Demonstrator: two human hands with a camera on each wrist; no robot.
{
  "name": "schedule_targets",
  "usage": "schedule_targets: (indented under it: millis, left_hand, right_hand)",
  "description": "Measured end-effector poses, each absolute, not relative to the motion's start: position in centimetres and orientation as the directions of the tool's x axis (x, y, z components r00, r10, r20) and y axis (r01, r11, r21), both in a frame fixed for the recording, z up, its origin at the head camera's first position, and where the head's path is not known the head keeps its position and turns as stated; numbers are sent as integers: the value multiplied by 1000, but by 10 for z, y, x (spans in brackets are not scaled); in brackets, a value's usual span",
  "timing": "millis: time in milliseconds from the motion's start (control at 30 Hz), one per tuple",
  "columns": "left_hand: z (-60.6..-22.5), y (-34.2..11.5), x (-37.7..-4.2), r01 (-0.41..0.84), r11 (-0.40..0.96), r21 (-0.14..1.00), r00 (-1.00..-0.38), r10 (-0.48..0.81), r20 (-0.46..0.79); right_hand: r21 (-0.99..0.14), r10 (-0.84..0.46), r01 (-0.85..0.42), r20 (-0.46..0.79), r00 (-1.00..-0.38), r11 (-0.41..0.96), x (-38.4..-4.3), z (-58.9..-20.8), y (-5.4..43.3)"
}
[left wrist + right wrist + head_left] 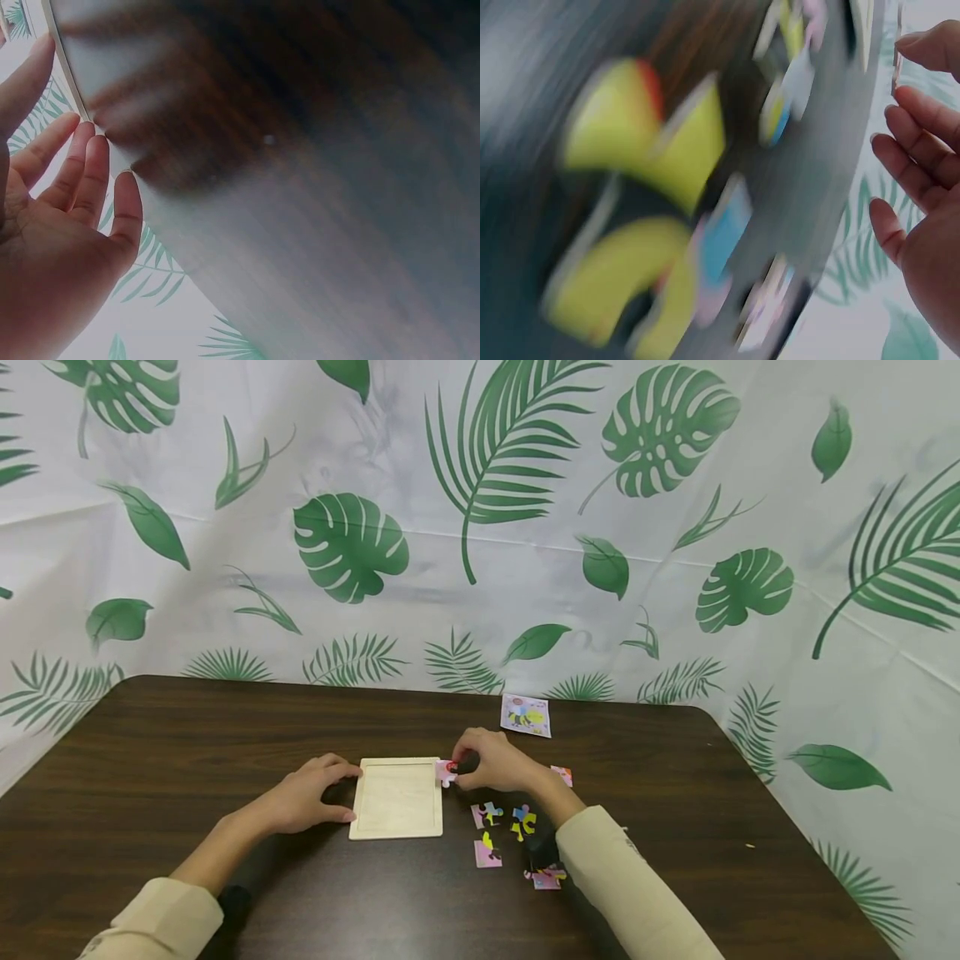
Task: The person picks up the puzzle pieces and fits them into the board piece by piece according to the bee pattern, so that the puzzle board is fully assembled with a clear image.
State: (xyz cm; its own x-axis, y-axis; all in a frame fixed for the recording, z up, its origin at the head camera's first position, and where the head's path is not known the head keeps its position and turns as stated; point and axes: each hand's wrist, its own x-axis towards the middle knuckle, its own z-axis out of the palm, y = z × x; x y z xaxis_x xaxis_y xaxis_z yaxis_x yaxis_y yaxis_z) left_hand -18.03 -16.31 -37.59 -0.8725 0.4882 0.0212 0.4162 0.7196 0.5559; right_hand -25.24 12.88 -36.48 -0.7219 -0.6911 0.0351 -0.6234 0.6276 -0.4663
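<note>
A square, pale wooden puzzle tray (399,798) with a raised rim lies on the table. Spread along its left edge, my left hand (309,795) touches the rim, thumb near the close corner and fingers near the far one. The left wrist view shows that hand's fingers (94,176) fairly straight against the edge. My right hand (495,763) pinches a pink puzzle piece (446,772) with a red patch, which overlaps the tray's upper right rim. Loose puzzle pieces (487,814) lie to the right of the tray, below that hand; a yellow and black one (622,285) looms blurred in the right wrist view.
A small printed picture card (525,716) lies near the table's back edge. Another puzzle piece (562,775) shows beyond the right wrist, and more pieces (546,878) sit beside the right sleeve. Behind the dark wooden table (225,727) hangs a leaf-patterned cloth (525,610).
</note>
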Motion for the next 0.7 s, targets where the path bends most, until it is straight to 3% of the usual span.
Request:
schedule_targets:
  millis: [267,700]
  left_hand:
    - [-377,-163,-182,411,732,544,-876,482,13]
    - [-378,-164,-184,411,733,542,-874,486,6]
  right_hand:
    - [-435,-716,-644,-1,-698,629,-245,-364,88]
    - [-292,-679,-638,-57,-732,713,-240,-369,55]
